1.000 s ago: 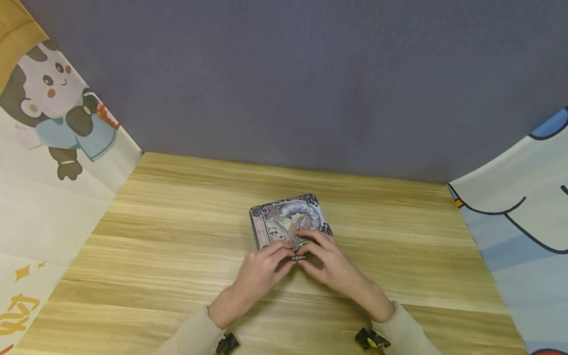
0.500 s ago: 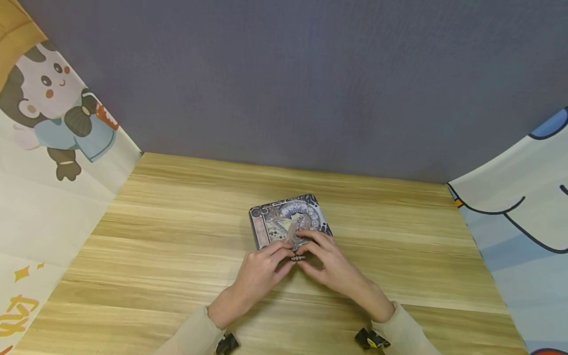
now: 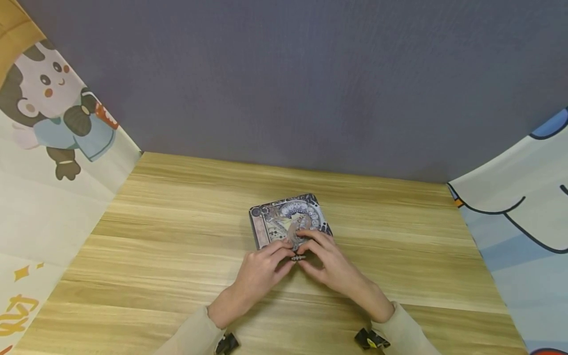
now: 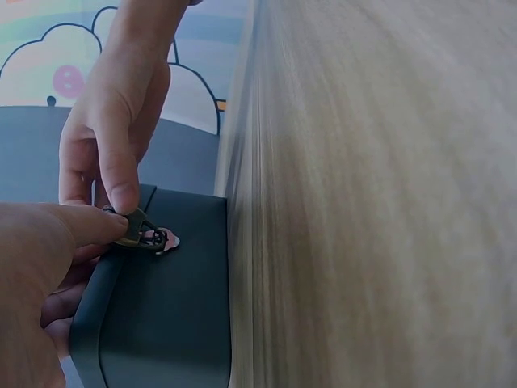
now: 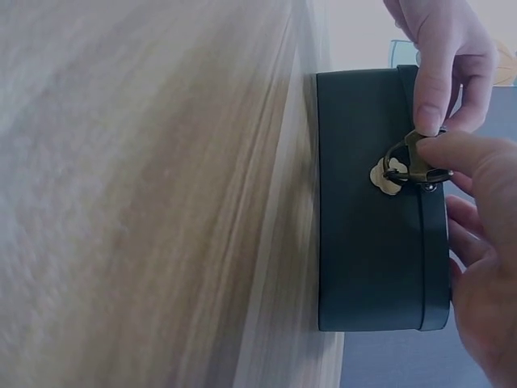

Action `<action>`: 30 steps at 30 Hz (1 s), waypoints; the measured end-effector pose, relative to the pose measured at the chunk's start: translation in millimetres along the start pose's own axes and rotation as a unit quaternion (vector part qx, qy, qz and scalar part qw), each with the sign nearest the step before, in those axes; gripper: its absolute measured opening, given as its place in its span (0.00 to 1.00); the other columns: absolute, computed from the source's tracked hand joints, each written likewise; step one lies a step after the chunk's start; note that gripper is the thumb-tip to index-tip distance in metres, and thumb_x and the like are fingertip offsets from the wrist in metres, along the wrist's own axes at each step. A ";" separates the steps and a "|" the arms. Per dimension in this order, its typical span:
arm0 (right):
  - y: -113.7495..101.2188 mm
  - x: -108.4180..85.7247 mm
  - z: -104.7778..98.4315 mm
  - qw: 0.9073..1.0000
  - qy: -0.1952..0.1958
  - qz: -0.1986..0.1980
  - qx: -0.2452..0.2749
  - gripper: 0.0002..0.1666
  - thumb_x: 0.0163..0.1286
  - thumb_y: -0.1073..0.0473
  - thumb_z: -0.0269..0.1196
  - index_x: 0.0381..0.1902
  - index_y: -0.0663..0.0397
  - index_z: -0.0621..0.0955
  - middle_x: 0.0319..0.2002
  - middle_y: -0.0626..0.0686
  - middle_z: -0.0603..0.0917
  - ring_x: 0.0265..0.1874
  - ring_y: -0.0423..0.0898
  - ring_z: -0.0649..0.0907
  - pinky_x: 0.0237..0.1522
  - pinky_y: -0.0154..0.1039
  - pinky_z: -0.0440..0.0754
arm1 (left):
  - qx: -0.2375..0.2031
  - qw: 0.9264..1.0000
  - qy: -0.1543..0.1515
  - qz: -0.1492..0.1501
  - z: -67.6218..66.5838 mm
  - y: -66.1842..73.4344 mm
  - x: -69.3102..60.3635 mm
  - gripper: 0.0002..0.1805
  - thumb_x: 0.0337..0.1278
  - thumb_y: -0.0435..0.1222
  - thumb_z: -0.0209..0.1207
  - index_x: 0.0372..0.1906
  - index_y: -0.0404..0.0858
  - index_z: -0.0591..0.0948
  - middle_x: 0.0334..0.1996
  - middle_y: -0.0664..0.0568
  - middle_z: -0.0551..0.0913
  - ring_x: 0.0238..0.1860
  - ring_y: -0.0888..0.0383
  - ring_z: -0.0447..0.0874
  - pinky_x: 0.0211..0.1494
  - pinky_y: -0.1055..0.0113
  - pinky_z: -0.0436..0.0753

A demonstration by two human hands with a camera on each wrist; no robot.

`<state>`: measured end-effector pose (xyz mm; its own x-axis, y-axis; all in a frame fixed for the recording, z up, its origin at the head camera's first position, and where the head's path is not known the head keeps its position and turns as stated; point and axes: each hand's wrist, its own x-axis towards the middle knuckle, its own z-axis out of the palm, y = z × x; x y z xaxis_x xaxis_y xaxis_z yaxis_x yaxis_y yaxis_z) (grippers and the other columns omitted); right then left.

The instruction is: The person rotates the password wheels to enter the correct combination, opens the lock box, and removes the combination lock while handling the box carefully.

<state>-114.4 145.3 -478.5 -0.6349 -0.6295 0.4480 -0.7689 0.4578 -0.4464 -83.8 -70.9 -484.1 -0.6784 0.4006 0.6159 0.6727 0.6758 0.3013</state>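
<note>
In the head view a dark box (image 3: 287, 212) with a patterned, printed lid lies tilted slightly on the table. A brass-coloured metal clasp (image 4: 139, 234) hangs on its dark green front, its loop over a small catch on a flower-shaped plate (image 5: 388, 176). My left hand (image 3: 262, 268) pinches one side of the clasp, thumb in front and fingers bent over the lid edge. From the other side my right hand (image 3: 333, 264) pinches it too, thumb tip on the metal (image 5: 418, 158). The fingers behind the clasp are partly hidden.
The wood-grain table (image 3: 177, 222) spreads around the box. A grey panel (image 3: 288, 88) stands along the back. Cartoon-printed sheets (image 3: 66, 118) hang at the left and right sides. Dark straps (image 3: 372, 339) show beneath both wrists.
</note>
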 end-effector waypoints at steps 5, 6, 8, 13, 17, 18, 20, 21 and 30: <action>-0.2 0.4 -0.1 1.000 -0.001 0.002 -0.001 0.19 0.58 0.61 0.76 0.43 0.49 0.79 0.66 0.57 0.78 0.65 0.58 0.78 0.69 0.68 0.74 | 0.000 1.000 0.001 0.000 0.0 0.0 0.3 0.14 0.45 0.35 0.79 0.38 0.41 0.88 0.44 0.52 0.89 0.45 0.56 0.91 0.45 0.71 0.91; -0.2 0.3 -0.2 1.000 -0.002 0.003 -0.001 0.19 0.58 0.61 0.76 0.43 0.49 0.79 0.66 0.57 0.78 0.65 0.58 0.78 0.69 0.68 0.74 | -0.001 1.000 0.001 0.000 0.0 0.1 0.4 0.14 0.45 0.35 0.79 0.38 0.40 0.88 0.44 0.52 0.89 0.45 0.56 0.91 0.45 0.71 0.91; -0.2 0.1 -0.2 1.000 -0.003 0.005 -0.002 0.19 0.58 0.61 0.76 0.44 0.48 0.79 0.66 0.56 0.78 0.65 0.57 0.78 0.70 0.68 0.74 | -0.001 1.000 0.001 0.000 -0.1 0.1 0.4 0.14 0.45 0.35 0.79 0.38 0.40 0.88 0.44 0.52 0.90 0.45 0.56 0.91 0.45 0.71 0.91; -0.3 -0.1 -0.1 1.000 -0.003 0.006 -0.003 0.19 0.58 0.61 0.76 0.44 0.48 0.79 0.66 0.56 0.78 0.65 0.58 0.77 0.70 0.68 0.73 | -0.001 1.000 0.001 0.000 0.1 -0.1 0.1 0.14 0.45 0.35 0.79 0.38 0.40 0.88 0.44 0.51 0.90 0.45 0.55 0.91 0.45 0.71 0.91; -0.3 -0.1 0.1 1.000 -0.003 0.004 -0.005 0.19 0.59 0.61 0.76 0.44 0.48 0.79 0.66 0.56 0.78 0.65 0.58 0.77 0.70 0.68 0.73 | 0.000 1.000 0.001 -0.001 0.3 -0.2 0.0 0.14 0.45 0.35 0.79 0.38 0.40 0.88 0.44 0.51 0.90 0.45 0.55 0.91 0.45 0.71 0.91; -0.2 -0.2 0.2 1.000 -0.002 0.003 -0.005 0.19 0.58 0.61 0.76 0.44 0.48 0.79 0.66 0.56 0.78 0.65 0.58 0.77 0.70 0.68 0.74 | 0.000 1.000 0.001 -0.001 0.4 -0.2 0.0 0.14 0.45 0.35 0.79 0.38 0.40 0.88 0.44 0.51 0.90 0.45 0.55 0.91 0.44 0.71 0.91; -0.1 -0.3 0.3 1.000 -0.002 0.003 -0.005 0.19 0.58 0.61 0.76 0.44 0.48 0.79 0.66 0.56 0.78 0.65 0.58 0.77 0.70 0.68 0.74 | 0.001 1.000 0.001 -0.001 0.4 -0.2 0.1 0.14 0.45 0.35 0.79 0.38 0.40 0.88 0.44 0.51 0.90 0.45 0.55 0.91 0.44 0.71 0.91; -0.1 -0.3 0.4 1.000 -0.002 0.002 -0.005 0.19 0.58 0.61 0.76 0.44 0.48 0.79 0.66 0.56 0.78 0.65 0.58 0.77 0.70 0.68 0.73 | 0.001 1.000 0.001 -0.001 0.3 -0.2 0.1 0.14 0.45 0.35 0.79 0.38 0.40 0.88 0.44 0.51 0.90 0.45 0.55 0.91 0.44 0.71 0.91; -0.5 -0.2 0.3 1.000 -0.004 0.006 -0.007 0.19 0.58 0.62 0.76 0.43 0.48 0.79 0.66 0.56 0.78 0.65 0.58 0.77 0.70 0.68 0.73 | 0.001 1.000 0.002 0.000 0.4 -0.2 -0.3 0.14 0.45 0.35 0.80 0.38 0.40 0.88 0.44 0.51 0.90 0.45 0.56 0.91 0.44 0.72 0.91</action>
<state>-113.9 145.0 -478.6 -0.6432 -0.6288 0.4369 -0.7625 0.4740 -0.4404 -83.8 -70.9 -484.6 -0.6767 0.3983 0.6193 0.6723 0.6771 0.2991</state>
